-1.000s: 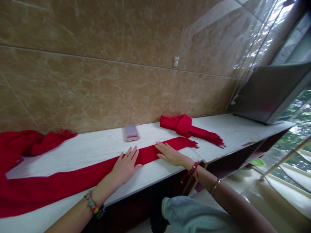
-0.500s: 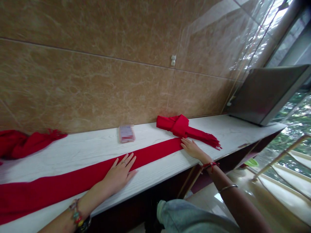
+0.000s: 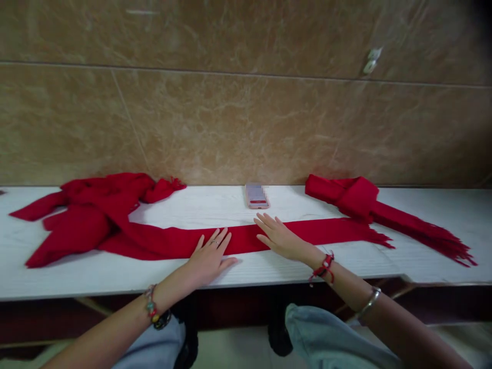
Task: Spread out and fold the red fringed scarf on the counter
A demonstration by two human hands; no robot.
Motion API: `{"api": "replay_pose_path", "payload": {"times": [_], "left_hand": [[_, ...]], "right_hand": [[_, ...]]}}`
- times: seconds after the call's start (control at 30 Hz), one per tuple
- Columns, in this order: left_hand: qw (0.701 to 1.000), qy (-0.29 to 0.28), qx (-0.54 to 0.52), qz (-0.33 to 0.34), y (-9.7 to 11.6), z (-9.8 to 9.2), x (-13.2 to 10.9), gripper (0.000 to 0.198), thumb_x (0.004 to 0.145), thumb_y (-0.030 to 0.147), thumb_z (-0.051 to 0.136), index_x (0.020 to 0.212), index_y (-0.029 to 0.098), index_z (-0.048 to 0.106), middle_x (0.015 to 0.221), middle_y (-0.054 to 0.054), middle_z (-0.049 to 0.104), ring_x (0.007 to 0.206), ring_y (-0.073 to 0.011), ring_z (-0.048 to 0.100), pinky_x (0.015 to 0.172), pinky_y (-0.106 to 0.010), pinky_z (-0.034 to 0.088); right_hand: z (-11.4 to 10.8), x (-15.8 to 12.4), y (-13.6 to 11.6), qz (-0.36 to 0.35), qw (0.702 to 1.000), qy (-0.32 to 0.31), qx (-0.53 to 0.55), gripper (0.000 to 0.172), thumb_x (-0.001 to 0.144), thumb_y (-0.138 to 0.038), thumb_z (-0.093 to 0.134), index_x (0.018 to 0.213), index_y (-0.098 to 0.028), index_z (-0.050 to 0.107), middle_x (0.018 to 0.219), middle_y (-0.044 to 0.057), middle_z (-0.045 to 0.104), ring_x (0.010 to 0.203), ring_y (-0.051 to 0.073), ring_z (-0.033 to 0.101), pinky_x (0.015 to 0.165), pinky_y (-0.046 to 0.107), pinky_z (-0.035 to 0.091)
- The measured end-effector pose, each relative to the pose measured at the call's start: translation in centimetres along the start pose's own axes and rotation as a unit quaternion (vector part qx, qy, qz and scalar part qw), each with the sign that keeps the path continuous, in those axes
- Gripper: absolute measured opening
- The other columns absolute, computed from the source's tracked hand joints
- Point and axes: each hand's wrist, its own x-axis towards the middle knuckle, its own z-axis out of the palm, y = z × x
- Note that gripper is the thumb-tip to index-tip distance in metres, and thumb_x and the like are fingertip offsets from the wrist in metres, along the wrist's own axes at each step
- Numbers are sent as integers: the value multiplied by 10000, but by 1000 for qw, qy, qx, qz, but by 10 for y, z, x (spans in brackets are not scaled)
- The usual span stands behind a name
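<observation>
A long red scarf (image 3: pixel 326 231) lies stretched along the white counter, its fringed end to the right and its left part running into a crumpled heap of red cloth (image 3: pixel 96 210). Palm down, my left hand (image 3: pixel 209 259) rests on the flat strip near its middle, fingers spread. Just to the right, my right hand (image 3: pixel 279 237) is over the same strip with its fingers stretched out; whether it presses the cloth I cannot tell. Behind the fringed end, a second red scarf (image 3: pixel 357 197) lies folded and wrapped, its fringe pointing right.
A phone (image 3: pixel 257 197) lies on the white counter (image 3: pixel 215 207) close to the wall. Brown marbled tiles (image 3: pixel 230 123) rise directly behind. A white fixture (image 3: pixel 372 60) is on the wall at upper right. The counter's front edge runs just before my legs.
My right hand has moved left along the scarf, from near its right end to beside my left hand. The view has turned left, bringing in the crumpled heap.
</observation>
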Motion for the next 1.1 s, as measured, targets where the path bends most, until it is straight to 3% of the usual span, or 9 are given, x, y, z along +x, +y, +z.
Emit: {"api": "replay_pose_path", "payload": {"times": [0.17, 0.33, 0.47, 0.63, 0.73, 0.83, 0.97, 1.1], "left_hand": [[998, -8, 12, -63, -29, -2, -27, 671, 852, 543, 277, 1376, 133, 193, 1436, -114, 164, 1320, -268, 122, 1028, -494, 176], [997, -10, 13, -82, -34, -2, -34, 670, 846, 549, 291, 1373, 142, 213, 1430, -117, 182, 1315, -293, 124, 1018, -524, 177], [998, 2, 15, -63, -33, -1, -32, 624, 856, 524, 299, 1364, 165, 248, 1430, -113, 192, 1313, -291, 135, 1022, -521, 173], [1000, 11, -2, 10, -31, 0, -27, 536, 886, 465, 269, 1357, 209, 266, 1440, -76, 186, 1320, -254, 122, 1044, -473, 165], [999, -5, -10, 30, -29, 1, -24, 490, 885, 457, 276, 1352, 307, 251, 1448, -25, 174, 1316, -298, 111, 1019, -546, 155], [1000, -16, -4, 20, -26, 0, -22, 456, 880, 440, 302, 1328, 356, 290, 1445, -21, 196, 1301, -353, 129, 969, -614, 182], [998, 13, 36, 58, -19, -7, -15, 404, 882, 289, 346, 1274, 233, 422, 1382, -78, 345, 1271, -271, 281, 1017, -475, 246], [993, 6, 81, 90, -15, -9, -6, 391, 853, 129, 351, 1224, 131, 476, 1297, -120, 456, 1177, -212, 433, 966, -325, 370]], "right_hand": [[6, 21, -17, -34, 999, -21, -6, 531, 905, -429, 241, 1343, -135, 300, 1407, 133, 274, 1299, 259, 199, 1008, 492, 255], [16, 30, -24, -46, 998, -51, -8, 516, 907, -416, 239, 1348, -154, 295, 1386, 125, 323, 1272, 246, 275, 1003, 485, 265], [15, 28, -23, -39, 998, -50, -4, 534, 904, -429, 248, 1374, -175, 227, 1412, 110, 270, 1297, 246, 210, 1012, 508, 236], [9, 22, -24, -50, 997, -65, 1, 520, 907, -429, 240, 1379, -214, 211, 1424, 83, 246, 1305, 245, 182, 1021, 527, 200], [9, 20, -25, -49, 996, -74, -3, 505, 908, -413, 252, 1366, -200, 255, 1415, 88, 266, 1293, 253, 217, 1015, 530, 216], [4, 19, -30, -61, 997, -42, 2, 485, 897, -363, 319, 1338, -163, 319, 1405, 103, 286, 1287, 241, 239, 1031, 510, 208], [-3, 15, -39, -108, 993, -33, 31, 413, 873, -298, 396, 1241, -125, 469, 1310, 112, 441, 1224, 195, 366, 1033, 381, 288], [1, 7, -38, -156, 986, -43, 48, 409, 900, -258, 348, 1283, -129, 410, 1327, 91, 422, 1227, 171, 362, 1035, 364, 294]]}}
